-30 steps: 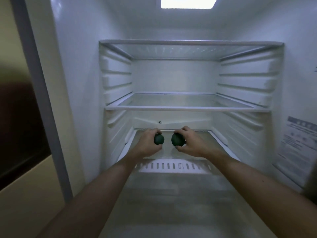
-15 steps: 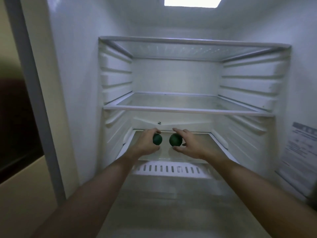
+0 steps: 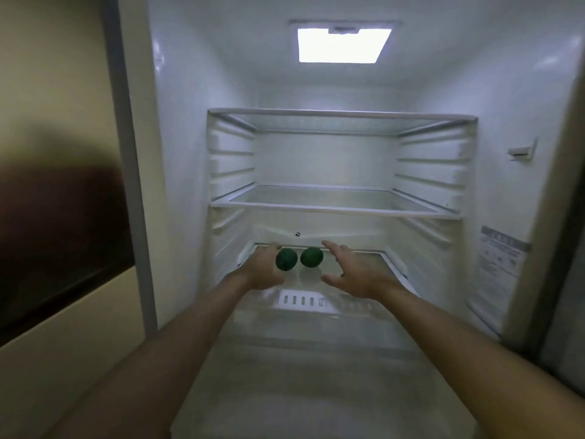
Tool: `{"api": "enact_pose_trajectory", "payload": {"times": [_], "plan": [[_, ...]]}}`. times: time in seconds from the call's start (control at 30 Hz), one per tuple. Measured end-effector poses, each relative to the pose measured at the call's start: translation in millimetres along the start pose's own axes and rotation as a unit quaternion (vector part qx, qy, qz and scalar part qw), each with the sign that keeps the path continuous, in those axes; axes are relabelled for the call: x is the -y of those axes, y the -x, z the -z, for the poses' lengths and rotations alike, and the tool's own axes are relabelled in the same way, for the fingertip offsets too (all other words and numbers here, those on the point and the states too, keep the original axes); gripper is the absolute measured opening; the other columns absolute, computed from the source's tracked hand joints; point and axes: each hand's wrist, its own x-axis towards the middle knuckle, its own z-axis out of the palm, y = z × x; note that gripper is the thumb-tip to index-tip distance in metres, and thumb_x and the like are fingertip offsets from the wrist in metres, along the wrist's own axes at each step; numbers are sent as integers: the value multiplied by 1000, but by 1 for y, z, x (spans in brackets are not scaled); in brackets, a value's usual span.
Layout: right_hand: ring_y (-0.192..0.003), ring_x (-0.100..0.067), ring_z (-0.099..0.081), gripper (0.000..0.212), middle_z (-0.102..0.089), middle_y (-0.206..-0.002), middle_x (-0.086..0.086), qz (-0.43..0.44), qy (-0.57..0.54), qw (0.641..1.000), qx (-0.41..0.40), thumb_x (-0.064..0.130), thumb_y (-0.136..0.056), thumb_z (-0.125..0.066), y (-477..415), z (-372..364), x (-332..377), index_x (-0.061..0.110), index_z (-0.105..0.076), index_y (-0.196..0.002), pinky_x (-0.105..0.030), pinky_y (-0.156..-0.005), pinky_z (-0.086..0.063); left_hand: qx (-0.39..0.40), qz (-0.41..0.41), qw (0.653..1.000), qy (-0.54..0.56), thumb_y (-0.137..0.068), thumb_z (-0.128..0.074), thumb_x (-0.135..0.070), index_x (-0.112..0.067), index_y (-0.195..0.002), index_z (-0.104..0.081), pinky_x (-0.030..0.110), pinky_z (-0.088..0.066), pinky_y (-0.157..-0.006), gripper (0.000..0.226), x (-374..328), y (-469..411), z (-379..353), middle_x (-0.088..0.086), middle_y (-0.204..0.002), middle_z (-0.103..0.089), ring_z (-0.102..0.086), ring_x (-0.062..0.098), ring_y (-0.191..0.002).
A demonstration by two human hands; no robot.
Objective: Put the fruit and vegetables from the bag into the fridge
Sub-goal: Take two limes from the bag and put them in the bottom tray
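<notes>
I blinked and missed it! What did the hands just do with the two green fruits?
The right hand let go of the right green fruit and opened, fingers spread just off it. The left hand still holds the left green fruit. Both fruits stay side by side on the lowest shelf.

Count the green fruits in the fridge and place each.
2. Both are on the bottom shelf, side by side: the left fruit in the left hand, the right fruit just beyond the open right hand. Nothing seems hidden.
</notes>
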Motion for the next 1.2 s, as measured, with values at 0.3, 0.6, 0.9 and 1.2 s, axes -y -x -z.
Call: {"api": "enact_pose_trajectory", "payload": {"times": [0.3, 0.6, 0.9, 1.2], "plan": [[-128, -23, -45, 67, -43, -144, -6, -18, 10, 1000, -14, 45, -87, -63, 51, 13, 41, 23, -37, -144, -39, -103, -43, -23, 29, 996, -84, -81, -69, -23, -14, -145, -27, 31, -40, -96, 77, -21, 86, 24, 18, -138, -41, -47, 30, -122], [-109, -26, -52, 56, -51, -120, -7, 13, -3, 1000, -3, 42, -86, -65, 112, 8, 79, 15, -48, -132, -35, -86, -46, -32, 27, 996, -84, -81, -69, -20, -16, -135, -40, 26, -48, -79, 61, -29, 175, 42, 12, -127, -47, -53, 21, -102], [-121, -23, -46, 62, -47, -135, -7, -21, 8, 999, 30, 45, -87, -63, 163, 15, 99, 18, -42, -139, -39, -99, -44, -3, 33, 995, -97, -82, -71, -26, -21, -137, -37, 27, -43, -87, 65, -38, 223, 46, 9, -134, -41, -47, 21, -115], [-124, -22, -47, 63, -44, -139, -7, -73, 18, 997, 35, 46, -87, -63, 216, 20, 135, 18, -42, -140, -39, -102, -43, 29, 0, 996, -82, -83, -70, -22, -17, -139, -35, 25, -38, -93, 67, -34, 276, 62, 9, -141, -35, -43, 22, -124]]}}
